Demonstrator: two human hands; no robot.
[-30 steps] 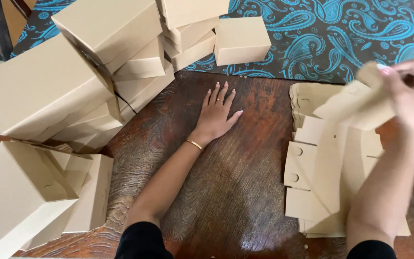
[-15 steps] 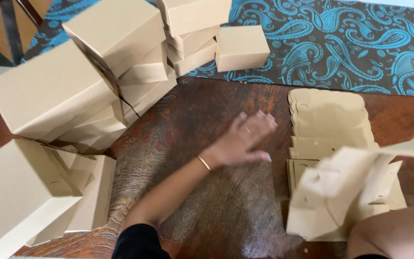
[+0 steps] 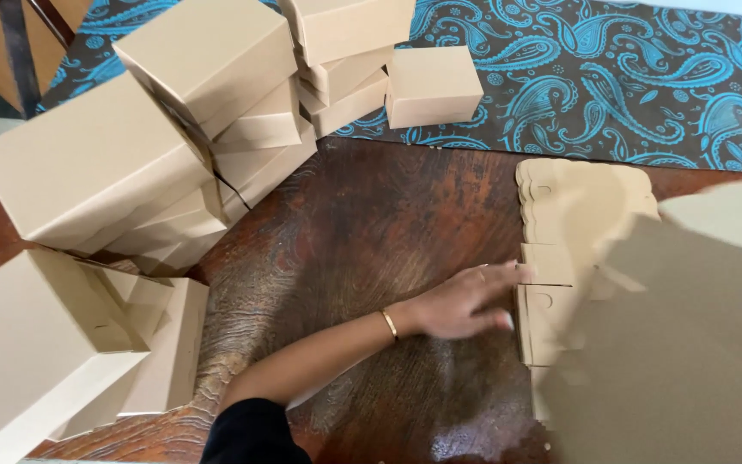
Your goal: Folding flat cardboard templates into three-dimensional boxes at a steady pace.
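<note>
**A:** status on the flats?

**B:** Stack of flat die-cut box blanks [image 3: 579, 206] sits on the dark wooden table [image 3: 371, 223], to my right. My left hand [image 3: 465, 301] is laid across the table, palm down, fingers [image 3: 508, 273] stretched out and loosely spread, tips touching the stack's left edge. Nothing pinched. Thin gold bangle [image 3: 388, 324] on that wrist.

**A:** right hand?

**B:** Not visible. A blurred cardboard sheet [image 3: 680, 344] fills the lower right, close to the camera, and covers the near part of the stack (can't tell what grips it, or how).

**A:** and the made-up ones?

**B:** Assembled tan boxes [image 3: 113, 163] piled at the far left of the table, well apart from my left hand. One small closed box [image 3: 433, 84] stands at the far edge, partly on the blue paisley cloth [image 3: 629, 77]. An open box [image 3: 62, 344] lies near left, beside my forearm, not touching it.
</note>
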